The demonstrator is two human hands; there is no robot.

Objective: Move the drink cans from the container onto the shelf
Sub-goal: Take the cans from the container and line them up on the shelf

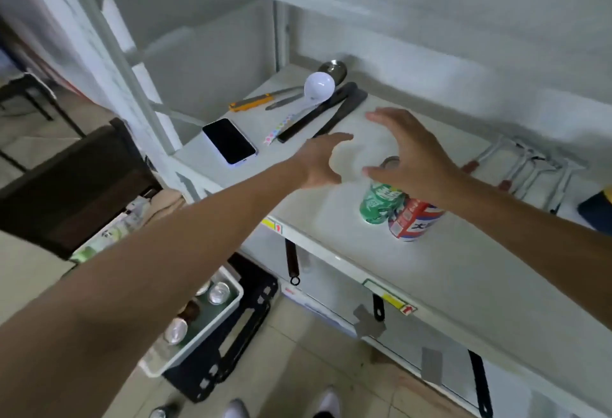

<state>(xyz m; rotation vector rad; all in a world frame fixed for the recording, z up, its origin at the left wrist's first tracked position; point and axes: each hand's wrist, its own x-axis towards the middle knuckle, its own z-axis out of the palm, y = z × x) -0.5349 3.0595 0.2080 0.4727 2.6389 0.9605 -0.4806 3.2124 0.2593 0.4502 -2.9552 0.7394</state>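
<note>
A green can (pixel 379 201) and a red, white and blue can (pixel 414 219) stand upright side by side on the white shelf (pixel 463 268), near its front edge. My right hand (pixel 410 159) hovers just above them, fingers spread, holding nothing. To their left, my left hand (pixel 319 161) is open over the shelf, also holding nothing. Down on the floor at lower left sits a white container (pixel 202 328), with several cans (pixel 218 292) standing inside it. My left forearm hides part of it.
At the back left of the shelf lie a phone (pixel 229 141), a white ladle (pixel 318 88), a metal ladle (pixel 332 69), an orange-handled knife (pixel 251 102) and black utensils (pixel 318 116). Metal tools (pixel 526 172) lie to the right. A black crate (pixel 231 335) sits under the container.
</note>
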